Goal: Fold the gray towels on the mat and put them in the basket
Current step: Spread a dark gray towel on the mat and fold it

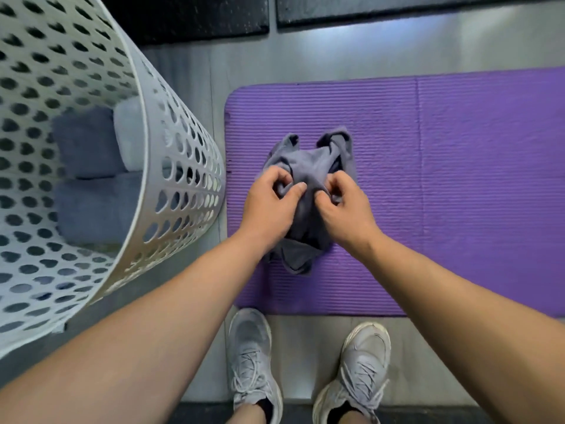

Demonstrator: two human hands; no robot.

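Because the left hand (pixel 269 206) and right hand (pixel 344 209) both pinch bunched cloth mid-heap rather than corners, the gray towel (pixel 308 163), crumpled near the left edge of the mat (pixel 458 179) by the basket (pixel 147 133), may lift twisted and fold crookedly

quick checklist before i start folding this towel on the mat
1. Left hand grips the gray towel: ok.
2. Right hand pinches it too: ok.
3. Towel spread flat for a fold: not ok, it is bunched.
4. Towel lies on the purple mat: ok.
5. Basket within reach, at the left: ok.
6. Room above the folded towels inside: looks ok.
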